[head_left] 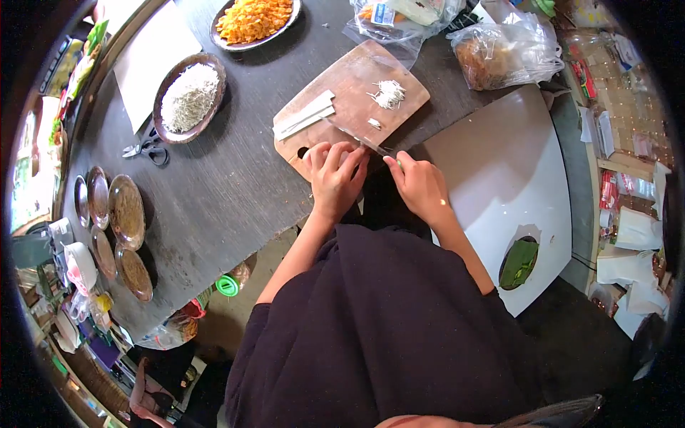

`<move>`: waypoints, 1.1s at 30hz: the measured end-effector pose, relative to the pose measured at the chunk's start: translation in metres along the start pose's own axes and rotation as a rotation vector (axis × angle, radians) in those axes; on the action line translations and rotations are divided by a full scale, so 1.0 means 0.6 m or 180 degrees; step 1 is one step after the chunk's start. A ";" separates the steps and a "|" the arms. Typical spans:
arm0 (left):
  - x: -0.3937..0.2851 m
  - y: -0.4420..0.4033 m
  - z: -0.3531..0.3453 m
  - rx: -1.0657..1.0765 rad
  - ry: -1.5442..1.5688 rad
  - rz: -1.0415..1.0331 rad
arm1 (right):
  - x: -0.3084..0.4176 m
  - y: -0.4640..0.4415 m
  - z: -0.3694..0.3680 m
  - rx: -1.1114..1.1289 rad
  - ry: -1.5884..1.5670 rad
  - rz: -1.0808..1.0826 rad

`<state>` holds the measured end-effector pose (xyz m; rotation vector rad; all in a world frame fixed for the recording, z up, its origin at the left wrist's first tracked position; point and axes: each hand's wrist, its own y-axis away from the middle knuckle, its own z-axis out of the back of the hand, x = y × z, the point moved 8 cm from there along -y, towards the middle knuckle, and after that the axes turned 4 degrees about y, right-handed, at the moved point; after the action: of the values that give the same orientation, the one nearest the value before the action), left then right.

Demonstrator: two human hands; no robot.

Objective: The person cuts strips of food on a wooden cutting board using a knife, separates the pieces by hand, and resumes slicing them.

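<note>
A wooden cutting board (pixel 349 78) lies at the near edge of the dark table. My right hand (pixel 417 184) grips a knife (pixel 367 140) by its handle, with the blade reaching left over the board. Close to the blade, my left hand (pixel 335 178) has its fingers bent down at the board's near edge; what is under the fingertips is hidden. Flat white strips (pixel 305 116) lie side by side on the left of the board. Toward its right end are a pile of fine white shreds (pixel 387 94) and a smaller bit of shreds (pixel 374 123).
A bowl of white shreds (pixel 190 98), black scissors (pixel 148 151) and a bowl of orange pieces (pixel 255 21) stand left. Several brown dishes (pixel 126 212) sit farther left. Plastic bags (pixel 506 53) lie at the back. A green leaf dish (pixel 519 264) rests on the white surface (pixel 485 192).
</note>
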<state>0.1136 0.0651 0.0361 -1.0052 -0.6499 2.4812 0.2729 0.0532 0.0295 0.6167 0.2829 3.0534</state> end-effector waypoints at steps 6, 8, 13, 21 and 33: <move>0.000 0.000 0.000 0.0025 0.0047 -0.0012 | 0.002 0.006 0.004 0.0146 0.0014 0.0027; 0.000 -0.002 0.002 0.0013 0.0040 -0.0017 | 0.003 0.006 0.004 0.0142 0.0011 0.0040; -0.002 -0.002 0.001 0.0036 0.0058 -0.0026 | -0.003 0.006 -0.001 0.0206 0.0061 -0.0037; 0.000 0.000 0.000 0.0027 0.0109 0.0003 | -0.002 -0.002 -0.009 0.0064 0.0115 -0.0025; 0.000 -0.001 0.004 -0.0003 0.0099 0.0010 | -0.001 0.001 0.006 0.0197 -0.0105 0.0025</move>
<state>0.1119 0.0646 0.0382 -1.0438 -0.6405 2.4631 0.2747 0.0530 0.0328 0.6723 0.3765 3.0490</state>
